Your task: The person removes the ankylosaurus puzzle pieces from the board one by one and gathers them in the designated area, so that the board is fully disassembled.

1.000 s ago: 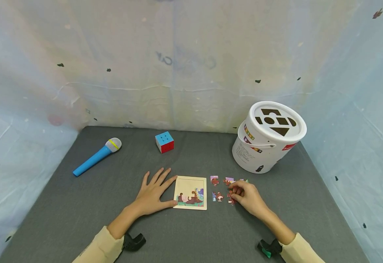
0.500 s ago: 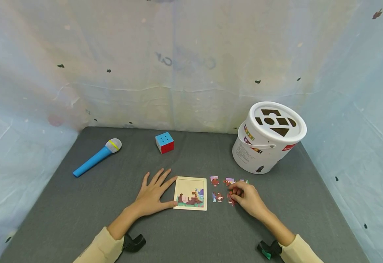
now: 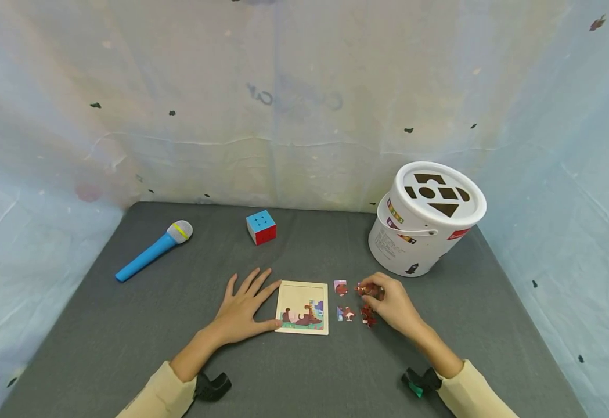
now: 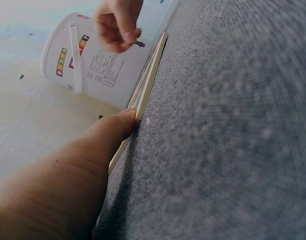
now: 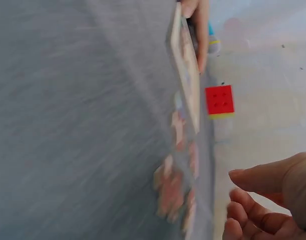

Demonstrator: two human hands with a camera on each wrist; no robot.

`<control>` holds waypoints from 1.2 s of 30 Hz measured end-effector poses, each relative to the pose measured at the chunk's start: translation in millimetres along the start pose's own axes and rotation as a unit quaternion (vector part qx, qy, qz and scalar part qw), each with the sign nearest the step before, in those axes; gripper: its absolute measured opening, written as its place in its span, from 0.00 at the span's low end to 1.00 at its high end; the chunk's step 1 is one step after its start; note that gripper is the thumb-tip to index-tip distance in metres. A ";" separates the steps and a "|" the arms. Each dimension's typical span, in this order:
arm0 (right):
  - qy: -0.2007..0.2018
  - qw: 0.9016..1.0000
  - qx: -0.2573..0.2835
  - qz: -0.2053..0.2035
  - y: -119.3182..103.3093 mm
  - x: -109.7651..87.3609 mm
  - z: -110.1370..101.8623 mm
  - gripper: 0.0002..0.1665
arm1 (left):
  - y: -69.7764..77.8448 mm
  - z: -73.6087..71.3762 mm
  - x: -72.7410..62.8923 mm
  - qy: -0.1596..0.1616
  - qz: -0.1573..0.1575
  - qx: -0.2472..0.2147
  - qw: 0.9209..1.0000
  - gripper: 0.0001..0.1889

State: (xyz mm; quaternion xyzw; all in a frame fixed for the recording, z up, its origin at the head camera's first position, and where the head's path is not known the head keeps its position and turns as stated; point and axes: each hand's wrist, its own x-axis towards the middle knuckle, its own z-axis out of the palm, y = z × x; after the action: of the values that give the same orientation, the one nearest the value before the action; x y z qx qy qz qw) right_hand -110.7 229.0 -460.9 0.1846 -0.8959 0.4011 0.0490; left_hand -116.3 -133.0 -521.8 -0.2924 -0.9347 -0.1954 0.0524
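A square wooden puzzle tray (image 3: pixel 302 287) lies on the table with some pieces fitted along its lower part and right side. My left hand (image 3: pixel 241 313) rests flat beside it, fingers spread; the thumb touches the tray's edge in the left wrist view, and the index fingertip meets its upper left corner. Over the loose pieces to the right hovers my right hand (image 3: pixel 392 305), its fingers loosely bent. Thumb and fingers stand apart in the right wrist view, with nothing seen between them. Close by lie a puzzle piece (image 3: pixel 340 288), another piece (image 3: pixel 345 313) and a brown piece (image 3: pixel 368 316).
A white lidded bucket (image 3: pixel 403 249) with shape holes stands at the back right. A blue and red puzzle cube (image 3: pixel 261 227) sits at the back middle, and a blue toy microphone (image 3: pixel 150 253) at the left. Plastic sheeting (image 3: pixel 304 116) surrounds the grey table (image 3: pixel 304 371).
My right hand has shifted slightly up and away from the lower brown piece, which now shows more fully; its thumb and fingers have parted. The left hand and tray stay in place.
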 end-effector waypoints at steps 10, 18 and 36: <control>-0.168 0.983 0.025 -0.075 -36.8 27.9 39.5 0.18 | -0.3 -1.3 0.0 -0.004 -0.003 -0.003 1.000 0.48; -0.178 0.977 -0.071 -0.096 -48.1 37.2 53.2 0.21 | 0.0 -1.5 0.1 -0.002 0.000 -0.002 1.000 0.48; -0.188 0.977 -0.061 -0.077 -49.2 40.7 65.5 0.11 | -0.5 -0.1 -0.2 0.000 0.003 0.004 1.000 0.48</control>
State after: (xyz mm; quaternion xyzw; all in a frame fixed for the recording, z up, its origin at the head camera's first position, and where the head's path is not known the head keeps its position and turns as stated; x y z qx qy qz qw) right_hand -126.3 138.9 -460.9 0.3218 -0.8950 0.2988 -0.0783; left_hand -116.4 -133.5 -521.9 -0.2952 -0.9345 -0.1918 0.0538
